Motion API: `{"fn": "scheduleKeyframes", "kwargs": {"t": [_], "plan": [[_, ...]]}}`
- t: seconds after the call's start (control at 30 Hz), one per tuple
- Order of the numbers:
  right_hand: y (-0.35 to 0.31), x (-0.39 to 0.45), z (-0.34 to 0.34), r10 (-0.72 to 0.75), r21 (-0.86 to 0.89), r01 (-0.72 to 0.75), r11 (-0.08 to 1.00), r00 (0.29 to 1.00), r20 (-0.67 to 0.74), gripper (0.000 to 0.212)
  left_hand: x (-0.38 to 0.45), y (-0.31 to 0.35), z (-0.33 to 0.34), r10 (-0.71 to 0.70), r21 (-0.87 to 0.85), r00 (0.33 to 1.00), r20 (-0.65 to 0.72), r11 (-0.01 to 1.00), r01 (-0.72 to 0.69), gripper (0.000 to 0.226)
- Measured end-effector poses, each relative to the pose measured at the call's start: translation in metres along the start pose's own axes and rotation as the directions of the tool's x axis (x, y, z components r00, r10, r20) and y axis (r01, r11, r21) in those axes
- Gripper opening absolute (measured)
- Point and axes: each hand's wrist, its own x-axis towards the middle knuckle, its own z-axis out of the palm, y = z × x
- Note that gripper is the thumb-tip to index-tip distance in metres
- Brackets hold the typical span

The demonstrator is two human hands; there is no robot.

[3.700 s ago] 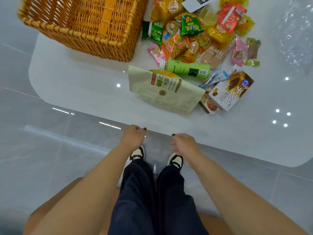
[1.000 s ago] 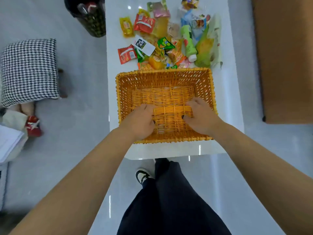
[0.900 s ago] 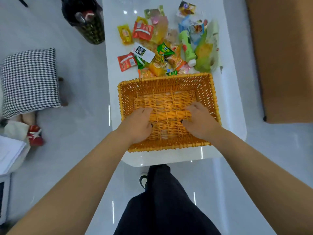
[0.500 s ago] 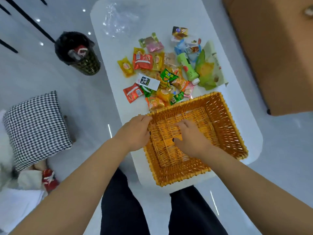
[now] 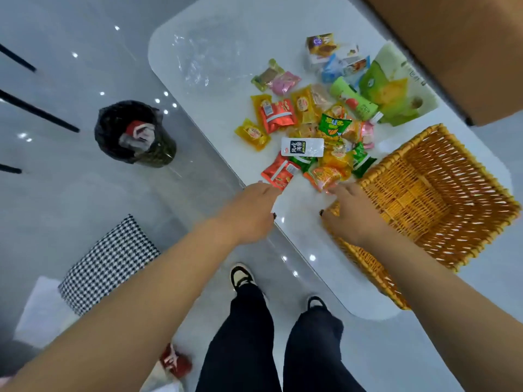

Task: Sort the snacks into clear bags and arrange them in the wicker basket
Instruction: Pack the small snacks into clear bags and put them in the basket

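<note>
while the person stands at the near end of the white table (image 5: 254,38), dark trousers (image 5: 254,335) and black-and-white shoes (image 5: 240,275) showing on the grey floor below it, both forearms reach toward the wicker basket (image 5: 441,199). a houndstooth cushion (image 5: 110,264) lies on the floor well to the left of the basket, on the near side. the basket sits on the near right part of the table, empty, its near edge over the table's rim. the right hand (image 5: 351,213) lies at the basket's left corner, fingers loosely bent and pointing at the snacks; whether it touches the rim or a packet cannot be told. the left hand (image 5: 252,210) hovers at the table edge left of the basket, fingers gently curled and holding nothing, their tips just beside a red packet (image 5: 278,174). just beyond the basket's left corner the snack pile (image 5: 325,131) begins: an orange packet (image 5: 328,174) nearest the right hand, a white packet with a black label (image 5: 302,147), a green chip bag (image 5: 334,125), yellow and red packets further out. a large pale green pouch (image 5: 396,89) and a green tube (image 5: 353,99) lie beyond the basket's far side. clear bags (image 5: 195,60) lie flat at the table's far left, well apart from the basket. a black bin (image 5: 133,134) stands on the floor far left of it, and a brown surface (image 5: 452,38) fills the corner beyond the basket.
</note>
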Motion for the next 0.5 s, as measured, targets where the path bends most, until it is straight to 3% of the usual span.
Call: {"fn": "scheduleKeyframes", "kwargs": {"t": [0.23, 0.5], "plan": [[-0.037, 0.019, 0.001, 0.036, 0.031, -0.036, 0.999, 0.999, -0.026, 0.061, 0.005, -0.047, -0.042, 0.043, 0.079, 0.999, -0.022, 0.996, -0.041, 0.054], [-0.046, 0.066, -0.007, 0.191, 0.196, -0.177, 0.965, 0.980, -0.052, 0.056, 0.064, -0.058, -0.094, 0.094, 0.193, 0.989, 0.114, 0.974, -0.115, 0.056]]}}
